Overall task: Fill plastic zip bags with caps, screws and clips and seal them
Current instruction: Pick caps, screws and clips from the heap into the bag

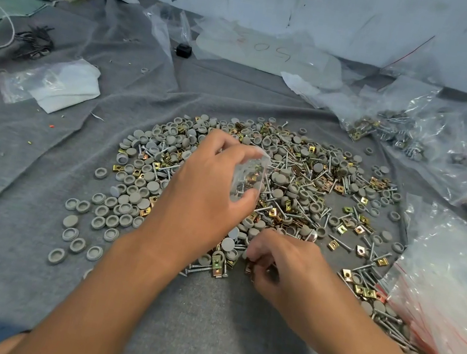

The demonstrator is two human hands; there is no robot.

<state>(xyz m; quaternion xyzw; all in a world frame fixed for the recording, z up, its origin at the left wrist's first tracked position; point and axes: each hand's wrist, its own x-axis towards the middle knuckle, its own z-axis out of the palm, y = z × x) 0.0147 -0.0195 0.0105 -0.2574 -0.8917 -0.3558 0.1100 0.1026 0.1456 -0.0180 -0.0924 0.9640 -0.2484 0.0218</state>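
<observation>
I hold a small clear bag [249, 176] up in my left hand [208, 191], with my thumb and fingers curled round it and pinching its sides, right over the middle of the big pile [302, 189] on the gray cloth [200, 321]. The bag already has some screws and gold clips inside, so I think I am partway through filling it. My right hand [279, 266] is down at the near edge of the pile, just below the bag, with its fingers curled in and pinching at some small parts; I cannot tell just what it has, but gold clips [217, 269] lie right beside it. The pile is a mix of gray caps [134, 198], silver screws [339, 242] and clips. To do this step well, I think I should keep the bag's mouth wide and facing my right hand, so nothing falls out. I should lift the parts straight up to it and drop them in gently, since the screw tips could poke the thin plastic. Filled bags [405, 135] sit far behind the pile to the right, and a stack of empty bags [454, 297] with red stripes lies just right of the pile.
</observation>
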